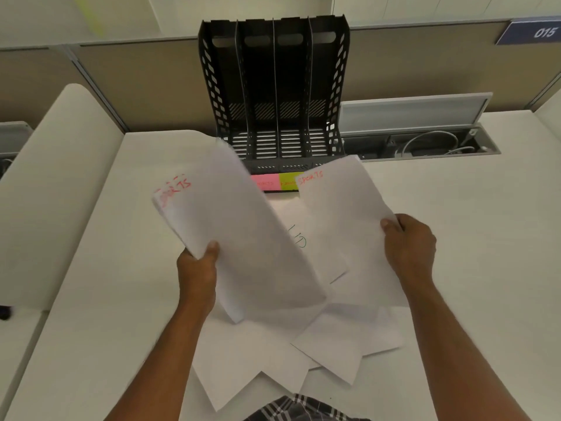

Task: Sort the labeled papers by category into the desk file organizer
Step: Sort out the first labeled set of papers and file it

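Note:
A black desk file organizer (274, 86) with several upright slots stands at the back of the desk, pink and yellow labels (276, 181) stuck on its front lip. My left hand (198, 268) grips a small stack of white papers (230, 235) marked SPORTS in red, lifted and tilted. My right hand (409, 244) holds a single white sheet (346, 226), also marked SPORTS in red. Both are raised in front of the organizer. Several loose white sheets (273, 354) lie spread on the desk beneath, one with green writing partly hidden.
The white desk (455, 238) runs to a beige partition behind. An open cable tray (425, 144) with wires sits right of the organizer. A rounded white panel (54, 192) borders the left side. A blue 015 sign (534, 31) hangs at top right.

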